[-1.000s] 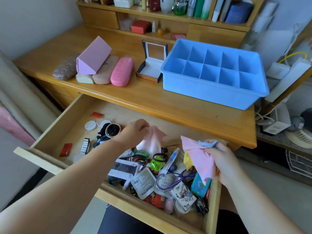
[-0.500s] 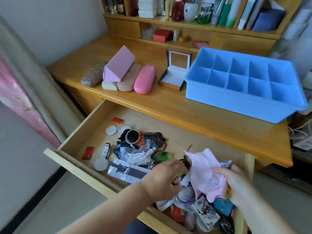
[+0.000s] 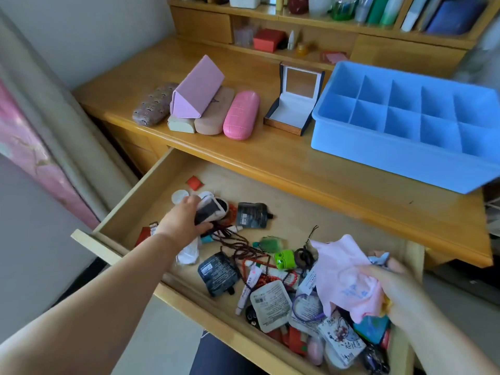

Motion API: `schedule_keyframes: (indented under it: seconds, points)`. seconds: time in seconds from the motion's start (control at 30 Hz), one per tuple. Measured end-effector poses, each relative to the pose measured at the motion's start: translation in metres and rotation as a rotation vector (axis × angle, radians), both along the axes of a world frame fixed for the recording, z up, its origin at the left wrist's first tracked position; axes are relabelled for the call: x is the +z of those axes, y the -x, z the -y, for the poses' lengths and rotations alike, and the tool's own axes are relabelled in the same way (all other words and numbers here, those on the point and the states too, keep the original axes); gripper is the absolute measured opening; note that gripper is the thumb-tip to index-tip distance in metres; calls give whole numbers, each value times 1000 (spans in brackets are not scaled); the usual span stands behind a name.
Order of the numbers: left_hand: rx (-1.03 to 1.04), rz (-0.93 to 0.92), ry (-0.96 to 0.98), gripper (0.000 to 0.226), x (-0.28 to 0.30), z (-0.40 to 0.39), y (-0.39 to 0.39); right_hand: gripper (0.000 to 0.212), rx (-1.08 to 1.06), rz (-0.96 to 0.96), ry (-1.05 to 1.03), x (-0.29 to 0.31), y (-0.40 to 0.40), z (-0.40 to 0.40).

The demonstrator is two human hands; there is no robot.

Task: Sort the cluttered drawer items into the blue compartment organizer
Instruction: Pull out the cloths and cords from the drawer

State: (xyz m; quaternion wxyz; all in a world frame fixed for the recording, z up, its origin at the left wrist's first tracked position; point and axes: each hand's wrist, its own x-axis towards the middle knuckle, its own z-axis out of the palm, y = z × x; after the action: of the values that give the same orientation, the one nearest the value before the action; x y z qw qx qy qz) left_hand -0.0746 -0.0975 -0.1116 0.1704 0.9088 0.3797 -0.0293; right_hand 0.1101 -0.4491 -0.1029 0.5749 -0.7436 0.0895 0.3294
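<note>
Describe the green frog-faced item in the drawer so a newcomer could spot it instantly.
Look in the open wooden drawer under the desk, right of centre in the clutter. The green frog-faced item lies beside dark hair ties; only it is bright lime with eyes.

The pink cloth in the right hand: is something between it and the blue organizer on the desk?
Nothing visible blocks the way. The right hand holds the pink cloth above the open wooden drawer; the bare desk top lies between it and the blue plastic compartment organizer, whose visible compartments look empty.
</note>
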Motion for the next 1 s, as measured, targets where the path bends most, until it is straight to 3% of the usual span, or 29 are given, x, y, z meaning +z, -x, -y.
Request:
schedule_keyframes:
  seconds: [0.07,0.13,0.17,0.23,0.3,0.4,0.5,0.6,0.7,0.8,0.9,1.0]
  points:
    - [89,72,20,64,3,-2,2,22,5,9,6,0,-3,3]
    - [-17,72,-171,78,7,12,0,21,-2,27,-3,0,-5,6]
    - [-132,110,-222,80,9,26,-3,21,-3,41,-5,1,-7,7]
    - [-433,109,-66,82,10,71,-12,22,17,85,9,4,-10,9]
    - [-753,-34,114,88,-3,125,-24,25,75,158,42,7,-12,12]
    - [-1003,-277,15,95,-24,187,-42,25,186,290,116,11,-14,15]
    - [-956,-265,-115,83,-25,189,-57,28,196,336,114,14,-15,18]
    - [-824,-200,-62,46,-21,158,-57,31,126,299,33,17,-17,22]
    - [-602,-187,-38,30,-19,124,-48,31,10,197,-55,21,-20,29]
    - [-341,-7,-7,21,-9,108,-42,27,-65,62,-163,25,-26,38]
    - [-553,246,2,18,-1,135,-48,29,-45,-7,-232,26,-31,46]
    - [-984,47,132,24,-7,184,-54,24,-44,-21,-260,23,-30,49]
